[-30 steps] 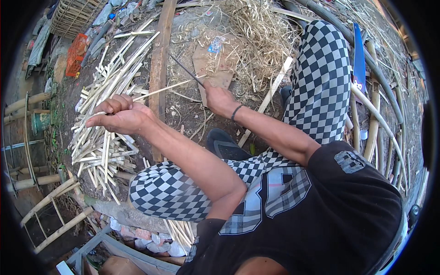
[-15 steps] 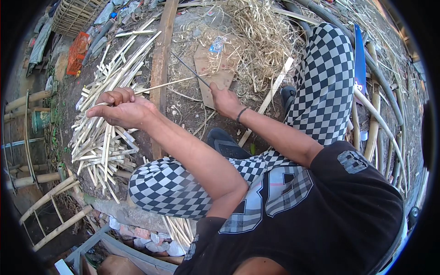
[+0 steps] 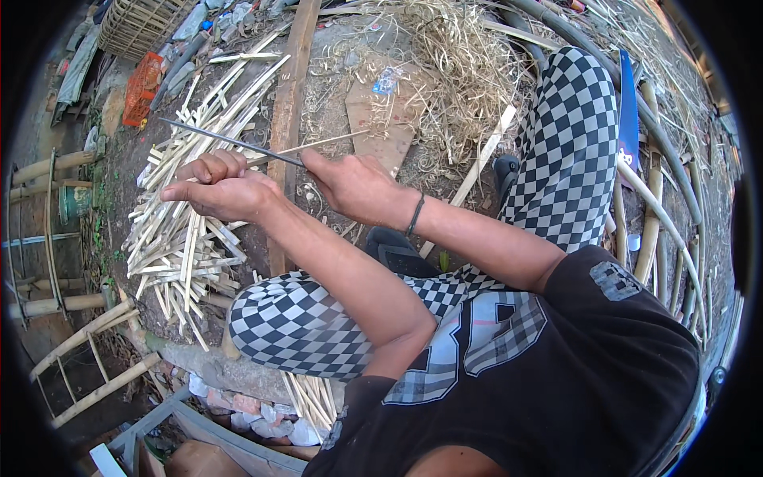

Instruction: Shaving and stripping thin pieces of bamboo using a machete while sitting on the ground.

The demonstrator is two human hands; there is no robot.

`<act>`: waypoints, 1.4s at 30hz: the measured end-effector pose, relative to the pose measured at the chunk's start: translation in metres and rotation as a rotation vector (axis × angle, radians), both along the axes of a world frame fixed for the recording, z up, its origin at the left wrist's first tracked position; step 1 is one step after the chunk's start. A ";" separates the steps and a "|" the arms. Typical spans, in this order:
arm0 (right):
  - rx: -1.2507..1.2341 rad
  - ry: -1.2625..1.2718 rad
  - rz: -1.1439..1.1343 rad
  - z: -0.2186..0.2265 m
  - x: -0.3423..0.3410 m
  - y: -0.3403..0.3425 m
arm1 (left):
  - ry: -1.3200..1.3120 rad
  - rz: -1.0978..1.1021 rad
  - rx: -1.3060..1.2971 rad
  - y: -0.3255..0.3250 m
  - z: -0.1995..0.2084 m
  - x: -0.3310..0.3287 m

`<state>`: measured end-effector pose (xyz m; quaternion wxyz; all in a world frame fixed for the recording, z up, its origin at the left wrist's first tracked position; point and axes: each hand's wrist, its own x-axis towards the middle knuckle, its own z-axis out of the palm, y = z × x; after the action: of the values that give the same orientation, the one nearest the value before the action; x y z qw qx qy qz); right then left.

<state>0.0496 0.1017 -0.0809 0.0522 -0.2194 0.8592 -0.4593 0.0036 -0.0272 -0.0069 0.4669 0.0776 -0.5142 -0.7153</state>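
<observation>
My left hand (image 3: pixel 224 188) is closed, palm turned up, round one end of a thin bamboo strip (image 3: pixel 338 139), which sticks out to the right. In my right hand (image 3: pixel 358 188) is a knife, its handle hidden by the fingers. The long, narrow dark blade (image 3: pixel 230 141) points to the far left, beyond my left fingers, and crosses the strip near the left hand. Whether the edge touches the strip I cannot tell. Beneath the hands runs a wooden plank (image 3: pixel 284 119) on the ground.
A big heap of split bamboo strips (image 3: pixel 187 238) lies at the left. Curly shavings (image 3: pixel 457 87) and a cardboard sheet (image 3: pixel 377 119) are ahead. A blue-bladed saw (image 3: pixel 628 111) and bamboo poles (image 3: pixel 653 207) lie at right. An orange crate (image 3: pixel 143 89) and a wicker basket (image 3: pixel 131 28) stand far left.
My right hand has moved left, close to my left hand, and the knife blade has swung leftward across the strip. My left hand keeps its grip almost in place.
</observation>
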 end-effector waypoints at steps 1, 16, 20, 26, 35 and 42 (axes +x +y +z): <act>0.006 0.012 -0.009 -0.010 -0.001 -0.003 | 0.041 -0.031 -0.026 -0.001 -0.001 0.001; 0.249 -0.154 -0.275 -0.172 -0.026 0.056 | 0.130 -0.156 -0.052 -0.001 -0.009 0.003; 0.379 -0.177 -0.266 -0.175 -0.040 0.052 | 0.123 -0.134 -0.074 0.004 -0.009 -0.005; 0.392 -0.252 -0.258 -0.170 -0.026 0.045 | 0.126 -0.028 -0.049 -0.001 0.012 0.001; 0.482 -0.226 -0.129 -0.131 -0.103 0.113 | 0.323 -0.324 0.217 -0.046 0.143 -0.019; -0.071 -0.236 0.093 0.123 -0.154 0.205 | 0.306 -0.515 0.346 -0.071 0.196 -0.105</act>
<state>-0.1045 0.3062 0.0417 0.1664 -0.2052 0.8192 -0.5091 -0.1016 -0.0979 0.1894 0.3226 -0.0851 -0.3120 -0.8896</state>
